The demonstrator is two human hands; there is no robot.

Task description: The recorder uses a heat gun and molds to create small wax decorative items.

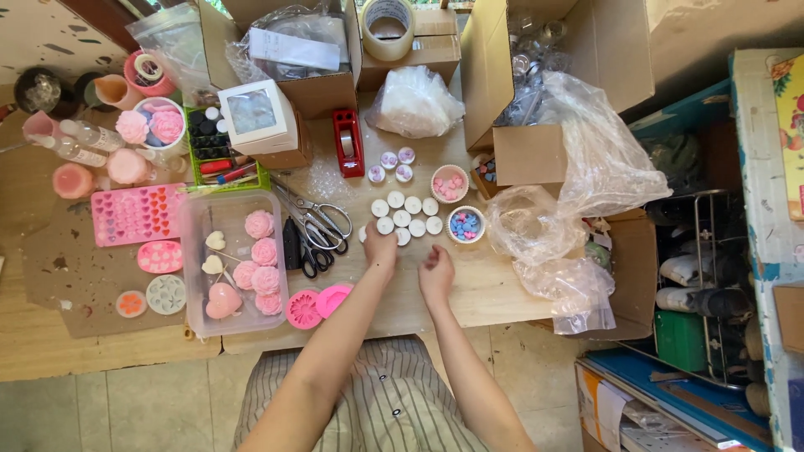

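Several small white round tealight cups [407, 214] lie in a cluster on the wooden table [486, 289]. My left hand [380, 247] rests at the cluster's near left edge, fingers curled over one cup. My right hand [436, 272] hovers just below the cluster, fingers loosely curled; whether it holds anything is hidden. Two small bowls stand to the right: one with pink pieces [450, 184], one with blue and pink pieces [466, 224]. Three tiny purple-topped cups [394, 165] sit further back.
Scissors [318, 230] lie left of the cups, beside a clear tray of pink rose shapes [239, 264]. A pink heart mould [136, 214], a red tape dispenser [347, 142], cardboard boxes [536, 75] and crumpled plastic bags [578, 184] crowd the table.
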